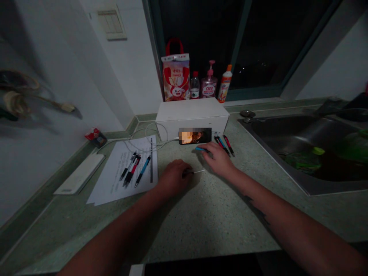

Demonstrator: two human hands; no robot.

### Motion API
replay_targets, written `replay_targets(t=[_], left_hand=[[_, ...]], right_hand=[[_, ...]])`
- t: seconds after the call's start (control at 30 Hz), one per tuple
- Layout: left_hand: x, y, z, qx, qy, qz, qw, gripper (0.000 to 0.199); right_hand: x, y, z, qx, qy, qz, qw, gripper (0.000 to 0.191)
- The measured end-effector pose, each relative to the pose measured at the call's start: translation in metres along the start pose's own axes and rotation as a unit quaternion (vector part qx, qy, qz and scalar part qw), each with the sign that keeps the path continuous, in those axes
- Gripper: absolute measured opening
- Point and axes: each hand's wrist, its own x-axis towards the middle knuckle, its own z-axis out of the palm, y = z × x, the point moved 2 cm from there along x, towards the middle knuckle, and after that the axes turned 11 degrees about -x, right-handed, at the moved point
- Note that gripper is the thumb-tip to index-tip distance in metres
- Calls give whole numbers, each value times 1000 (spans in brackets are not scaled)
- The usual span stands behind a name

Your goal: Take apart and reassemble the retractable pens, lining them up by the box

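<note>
My left hand (174,175) is closed around a dark pen part (188,173), and a thin white refill (199,171) sticks out of it to the right. My right hand (217,157) pinches a blue pen barrel (200,148) just in front of a lit phone (195,136). The two pen pieces are apart, both above the countertop. Beyond my right hand lie several pens (229,145) in red, blue and black. More assembled pens (143,171) rest on printed paper sheets (109,180) to the left of my left hand.
A white box (192,109) stands behind the phone, whose white cable (138,150) loops over the papers. At left are a flat white box (80,174) and a small red packet (96,137). A metal sink (287,153) is on the right; bottles (209,85) line the window.
</note>
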Motion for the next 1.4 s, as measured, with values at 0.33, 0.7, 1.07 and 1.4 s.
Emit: replay_targets(t=[0.33,0.7,1.07,1.4], left_hand=[[7,-2,-3,-502,20,-196,842,30],[9,-6,-2,-484,45,-221,846,21],[11,-14,-7,-133,75,-125,980,13],[19,-24,2,41,37,-25,998,13]], right_hand=[[-2,-36,-12,-191,-20,-231,954,27],[-2,-37,-16,-205,8,-238,949,26],[-2,8,17,10,-44,96,994,19],[-2,0,25,-91,-107,-25,990,17]])
